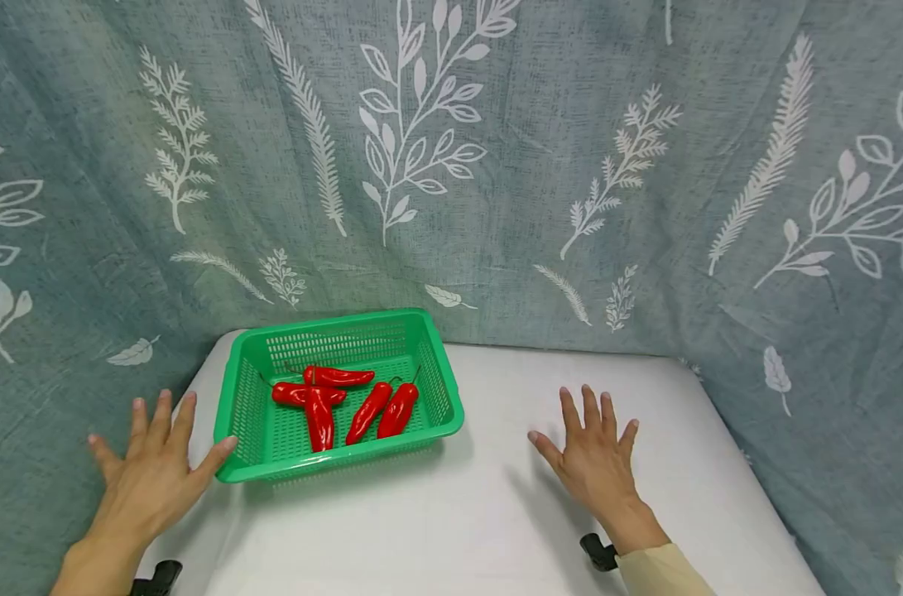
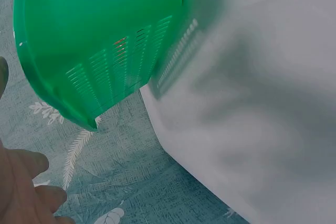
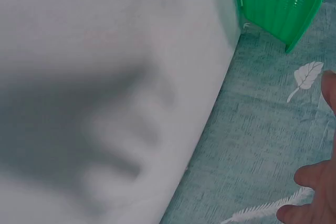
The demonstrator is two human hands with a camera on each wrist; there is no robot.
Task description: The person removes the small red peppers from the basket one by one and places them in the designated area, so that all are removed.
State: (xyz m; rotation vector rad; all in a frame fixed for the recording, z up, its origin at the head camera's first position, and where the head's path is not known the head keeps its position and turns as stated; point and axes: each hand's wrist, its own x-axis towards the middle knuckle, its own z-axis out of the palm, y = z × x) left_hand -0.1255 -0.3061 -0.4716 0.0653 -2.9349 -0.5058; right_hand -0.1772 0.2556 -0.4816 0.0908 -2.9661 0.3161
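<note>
A green plastic basket [image 1: 344, 460] with slotted sides stands on the left half of the white table. Several red chili peppers [image 1: 368, 411] with thin stems lie loose on its floor, two of them crossing at the left. My left hand [image 1: 147, 484] is spread with straight fingers by the basket's front left corner, the thumb overlapping the rim in the head view. Over the right half of the table hovers my right hand [image 1: 598, 463], fingers spread, well apart from the basket and holding nothing. Both hands show only partly in the wrist views.
White cloth covers the table [image 1: 496, 513], and the hands cast soft shadows on it. A blue-green curtain [image 1: 511, 207] with white leaf prints hangs behind and along both sides. A black strap piece [image 1: 598, 552] sits below the right wrist.
</note>
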